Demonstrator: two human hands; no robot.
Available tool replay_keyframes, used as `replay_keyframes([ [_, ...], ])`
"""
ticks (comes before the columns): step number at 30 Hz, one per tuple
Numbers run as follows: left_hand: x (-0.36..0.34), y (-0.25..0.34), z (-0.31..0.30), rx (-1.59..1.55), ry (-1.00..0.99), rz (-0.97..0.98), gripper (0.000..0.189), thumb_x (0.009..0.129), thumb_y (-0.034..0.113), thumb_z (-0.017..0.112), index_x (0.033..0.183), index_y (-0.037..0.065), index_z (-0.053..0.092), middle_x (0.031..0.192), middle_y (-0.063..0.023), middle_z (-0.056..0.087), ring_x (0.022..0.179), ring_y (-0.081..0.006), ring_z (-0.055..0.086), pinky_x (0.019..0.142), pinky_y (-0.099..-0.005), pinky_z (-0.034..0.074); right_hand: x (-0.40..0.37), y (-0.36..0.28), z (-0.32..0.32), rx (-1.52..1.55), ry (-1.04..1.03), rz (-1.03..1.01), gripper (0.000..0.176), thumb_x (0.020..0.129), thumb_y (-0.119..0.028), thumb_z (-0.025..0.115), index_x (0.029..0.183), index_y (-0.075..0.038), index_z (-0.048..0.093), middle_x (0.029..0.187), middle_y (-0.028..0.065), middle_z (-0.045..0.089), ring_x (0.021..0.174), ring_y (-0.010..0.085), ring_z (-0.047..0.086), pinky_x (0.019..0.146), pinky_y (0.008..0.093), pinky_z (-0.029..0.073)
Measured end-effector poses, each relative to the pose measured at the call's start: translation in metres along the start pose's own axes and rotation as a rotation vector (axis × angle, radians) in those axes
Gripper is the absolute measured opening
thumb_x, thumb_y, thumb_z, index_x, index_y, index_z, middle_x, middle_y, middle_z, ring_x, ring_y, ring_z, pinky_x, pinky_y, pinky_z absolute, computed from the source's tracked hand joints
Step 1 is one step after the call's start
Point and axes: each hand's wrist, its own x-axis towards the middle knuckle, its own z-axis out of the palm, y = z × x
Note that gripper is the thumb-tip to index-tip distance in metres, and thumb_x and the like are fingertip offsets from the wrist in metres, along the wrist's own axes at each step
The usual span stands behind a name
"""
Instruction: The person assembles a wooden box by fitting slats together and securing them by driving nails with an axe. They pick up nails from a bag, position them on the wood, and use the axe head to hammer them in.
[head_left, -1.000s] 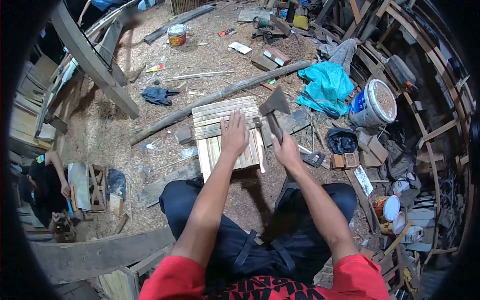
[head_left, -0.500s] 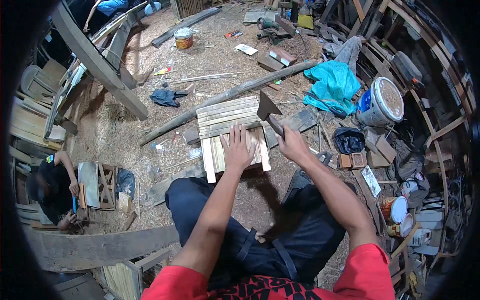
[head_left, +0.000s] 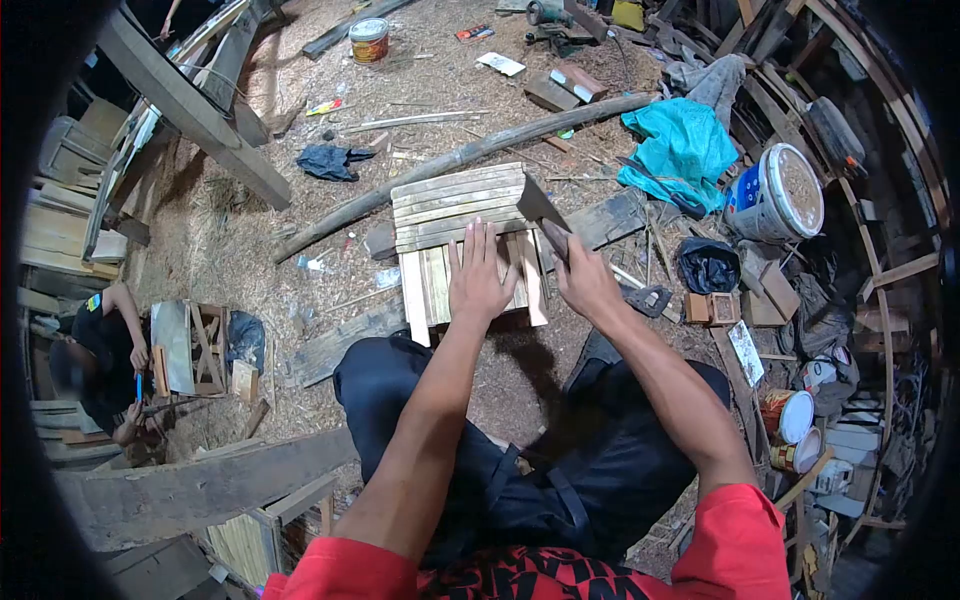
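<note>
Two hands busy | my left hand fingers splayed on slat panel | right hand fingers gripping hatchet at panel's 2 o'clock | panel looks assembled, edge likely unfinished

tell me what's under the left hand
The left hand lies flat on the slatted wooden panel, covering parts of its middle slats. The right hand grips a hatchet beside it. What lies beneath the panel is hidden.

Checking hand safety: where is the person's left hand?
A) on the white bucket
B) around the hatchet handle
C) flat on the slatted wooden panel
C: the left hand lies palm-down on the slatted wooden panel, while the right hand holds the hatchet beside it.
</note>
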Motion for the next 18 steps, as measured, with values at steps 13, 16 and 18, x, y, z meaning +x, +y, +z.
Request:
replay_keyframes([
  [13,0.002,0.0,0.003,0.015,0.033,0.01,0.082,0.093,0.049,0.049,0.155,0.003,0.025,0.163,-0.0147,0.02,0.152,-0.0268,0.016,0.123,-0.0518,0.008,0.004,-0.006,-0.011,-0.009,-0.054,0.035,0.031,0.094,-0.018,0.057,0.115,0.001,0.045,0.083,0.0343,0.065,0.077,0.0541,0.063,0.069,0.0598,0.051],
  [16,0.001,0.001,0.004,0.008,0.019,0.002,0.081,0.093,0.049,0.048,0.155,0.003,0.025,0.163,-0.0143,0.02,0.152,-0.0265,0.015,0.123,-0.0517,0.007,0.004,-0.018,-0.021,0.058,0.051,-0.009,0.03,0.094,-0.018,0.057,0.115,0.001,0.045,0.085,0.0348,0.065,0.077,0.0541,0.063,0.07,0.0598,0.051],
  [18,0.001,0.001,0.004,-0.014,0.034,0.004,0.081,0.093,0.05,0.048,0.155,0.003,0.024,0.163,-0.0143,0.02,0.152,-0.0263,0.015,0.123,-0.0516,0.007,0.001,-0.019,-0.019,0.056,0.104,-0.032,0.028,0.094,-0.018,0.057,0.112,0.001,0.045,0.085,0.0347,0.065,0.079,0.0538,0.064,0.071,0.0597,0.051],
])
